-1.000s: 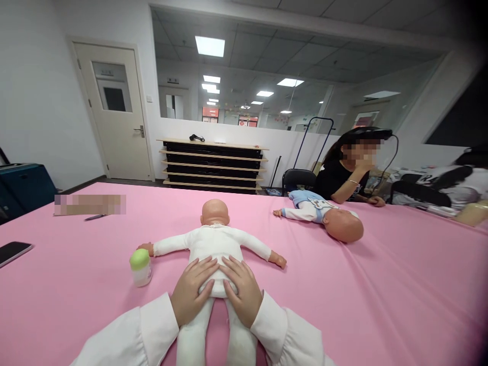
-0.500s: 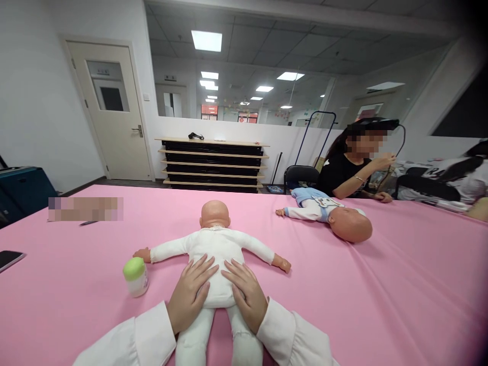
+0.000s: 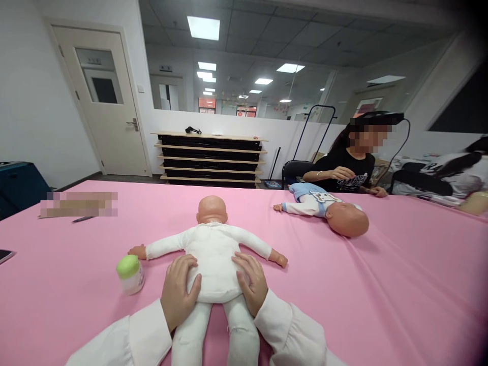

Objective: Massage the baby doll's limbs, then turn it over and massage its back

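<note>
A baby doll (image 3: 213, 254) in a white cloth body lies with its arms spread, the back of its bald head pointing away from me. My left hand (image 3: 179, 287) rests on the left side of its lower torso, fingers apart and gently curved, thumb toward the middle. On the opposite side, my right hand (image 3: 251, 282) lies in the same way with its fingers loosely bent over the doll's flank. Neither hand is closed round anything. A small jar (image 3: 130, 274) with a green lid stands left of my left hand, close to the doll's hand.
Pink cloth (image 3: 324, 305) covers the table. A second doll (image 3: 324, 206) in blue and white lies at the right, near a seated person (image 3: 343, 173) in black. Part of a phone (image 3: 5, 255) shows at the left edge; a blurred-out item (image 3: 80, 204) lies farther back.
My hands have slid apart from the middle of the doll's back to its two sides, with the fingers more curved. The seated person's raised hand has come down.
</note>
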Available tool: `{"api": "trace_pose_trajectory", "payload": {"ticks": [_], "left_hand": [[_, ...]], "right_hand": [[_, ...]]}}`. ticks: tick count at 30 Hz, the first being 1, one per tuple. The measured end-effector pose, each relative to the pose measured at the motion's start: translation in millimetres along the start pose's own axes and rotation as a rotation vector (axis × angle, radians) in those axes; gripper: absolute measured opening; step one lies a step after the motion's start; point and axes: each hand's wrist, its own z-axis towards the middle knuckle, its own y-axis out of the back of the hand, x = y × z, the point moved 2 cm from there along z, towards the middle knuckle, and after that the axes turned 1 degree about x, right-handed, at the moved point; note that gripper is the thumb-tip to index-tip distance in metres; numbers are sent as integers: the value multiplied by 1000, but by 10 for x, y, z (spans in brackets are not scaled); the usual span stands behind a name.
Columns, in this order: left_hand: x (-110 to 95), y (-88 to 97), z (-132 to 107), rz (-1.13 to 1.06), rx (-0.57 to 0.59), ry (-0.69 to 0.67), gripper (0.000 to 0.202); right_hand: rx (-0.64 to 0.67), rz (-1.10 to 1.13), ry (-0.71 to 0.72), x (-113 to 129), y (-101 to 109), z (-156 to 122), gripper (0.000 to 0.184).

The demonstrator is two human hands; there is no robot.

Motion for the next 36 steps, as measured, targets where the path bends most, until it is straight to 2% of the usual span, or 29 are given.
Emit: {"api": "trace_pose_trajectory", "payload": {"ticks": [2,5,7,11,14,18,21,27,29,32,36], "left_hand": [[-20,6,-4,-11,21,-60,27],[-48,1,3,5,141,-195,40],[-45,-10,14,22,226,-276,43],[-10,-33,38,2,356,-373,51],[-2,-39,48,9,411,-346,52],[-15,-28,47,41,367,-261,43],[-23,-19,38,57,317,-260,41],[-55,25,20,43,90,-308,26],[-69,33,19,30,34,-300,20],[-79,35,26,26,-8,-287,18],[-66,8,38,29,76,-353,28]], "right_hand": [[4,1,95,33,-8,-16,41],[81,-19,268,76,-53,-31,47],[159,-27,325,79,-83,-27,53],[297,27,296,68,-103,11,73],[349,65,207,80,-93,42,71],[319,51,128,116,-66,57,61],[240,-12,100,140,-42,38,57],[-10,-96,97,155,-37,-27,46],[-56,-85,99,144,-42,-22,44],[-21,-73,120,137,-42,11,45],[148,-77,221,247,-20,-62,60]]}}
